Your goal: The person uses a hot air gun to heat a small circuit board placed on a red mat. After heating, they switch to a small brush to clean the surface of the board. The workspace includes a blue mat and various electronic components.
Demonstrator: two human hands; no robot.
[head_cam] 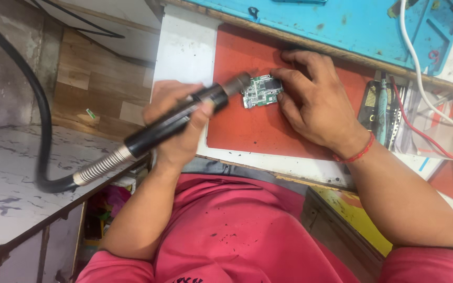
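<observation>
A small green circuit board [258,91] lies on a red work mat [247,131]. My left hand [176,123] grips a black hot-air tool [184,118] whose metal nozzle [238,84] points at the board's left edge, almost touching it. My right hand [315,97] rests on the mat with its fingers pressed around the board's right side, holding it down. A red thread band [357,154] circles my right wrist.
A thick black hose [40,120] runs from the tool's sprung end over a marbled side table [11,178]. A blue mat [342,23] lies behind the red one. A phone body with tweezers [381,107], white and red wires sit to the right.
</observation>
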